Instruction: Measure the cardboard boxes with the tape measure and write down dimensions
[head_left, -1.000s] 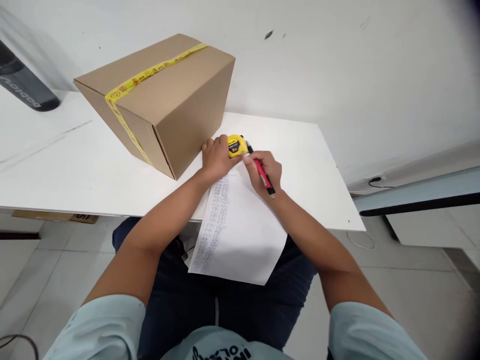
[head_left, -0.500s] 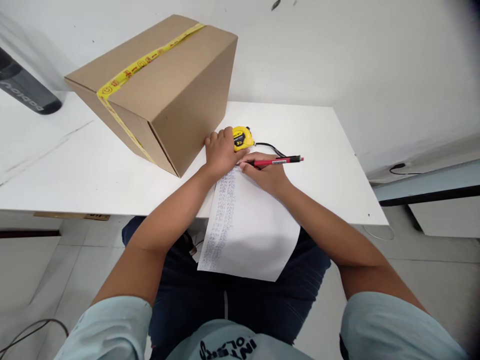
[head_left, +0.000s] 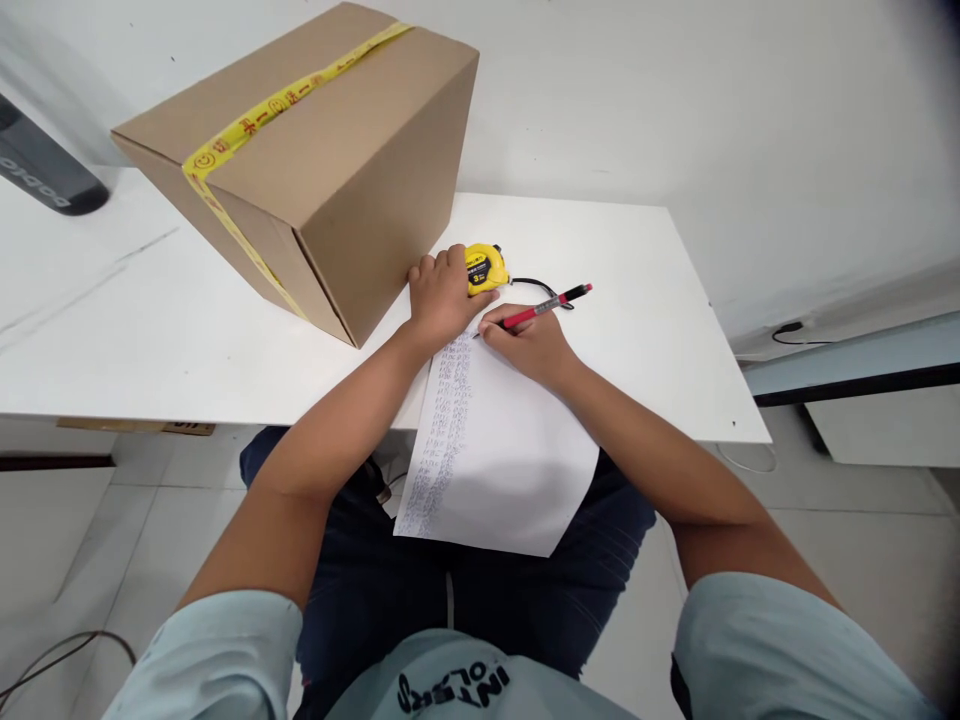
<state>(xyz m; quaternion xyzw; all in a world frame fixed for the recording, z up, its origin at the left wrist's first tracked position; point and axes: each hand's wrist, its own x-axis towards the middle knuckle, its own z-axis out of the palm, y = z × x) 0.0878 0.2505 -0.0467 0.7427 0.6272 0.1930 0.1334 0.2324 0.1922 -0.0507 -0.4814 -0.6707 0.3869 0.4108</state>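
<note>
A red pen [head_left: 529, 314] with a black end is pinched in my right hand [head_left: 536, 345], its tip down on a sheet of paper [head_left: 517, 450]. Rows of small blue handwriting run along the sheet's left side, and its lower part hangs over the table edge above my lap. My left hand [head_left: 441, 300] lies at the top of the sheet, its fingers and thumb closed about the left side of a yellow tape measure [head_left: 487, 269]. The black wrist strap [head_left: 536, 284] of the tape measure trails to the right, partly behind the pen.
A large cardboard box [head_left: 390, 190] sealed with yellow printed tape stands left of my hands on the white table [head_left: 645, 300]. Farther left is a dark bottle [head_left: 52, 170]. A white wall [head_left: 637, 100] rises behind the table.
The pen has tipped from nearly level to slanting, its rear end higher and farther back. My left hand stays at the tape measure. The whole view has shifted slightly.
</note>
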